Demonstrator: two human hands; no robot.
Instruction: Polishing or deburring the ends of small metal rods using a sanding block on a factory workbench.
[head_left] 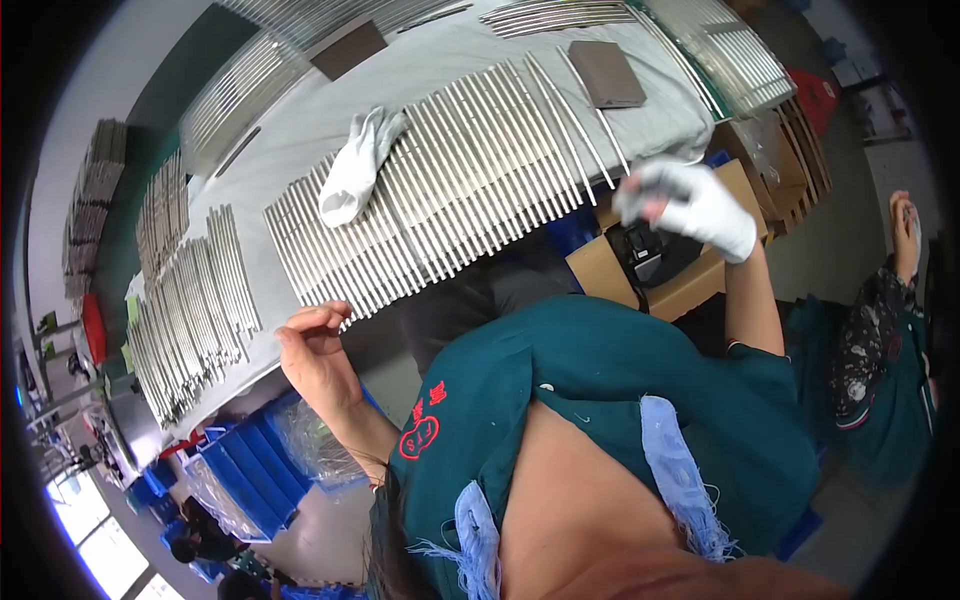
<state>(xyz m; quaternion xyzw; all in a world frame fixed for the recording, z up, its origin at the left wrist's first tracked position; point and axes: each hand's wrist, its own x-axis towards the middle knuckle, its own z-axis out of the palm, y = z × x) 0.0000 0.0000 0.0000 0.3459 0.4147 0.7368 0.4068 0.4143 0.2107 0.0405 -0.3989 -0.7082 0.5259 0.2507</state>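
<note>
My left hand [322, 368] is bare and sits at the near left corner of the row of metal rods [470, 180], fingertips right by the rods' ends. Those fingers are half curled; I cannot tell whether they pinch a rod or only rest close to it. My right hand [695, 208], in a white work glove, is raised off the right end of the row. It is blurred, its fingers bent, with reddish fingertips showing, and I cannot tell whether they hold anything.

The row itself lies in front of me on a grey cloth [440, 58], the rods side by side with their near ends toward my body. At its right end a few loose rods [608, 132] lie spaced apart, near my gloved fingers. A second white glove [347, 188] lies limp across the left half of the row. Just beyond its right end is a brown block [607, 74], and another brown block [347, 48] lies past its far left side. Left of the row are more rods [190, 325] in an uneven batch. Below its right end, an open cardboard box [605, 268] stands near my right side.
</note>
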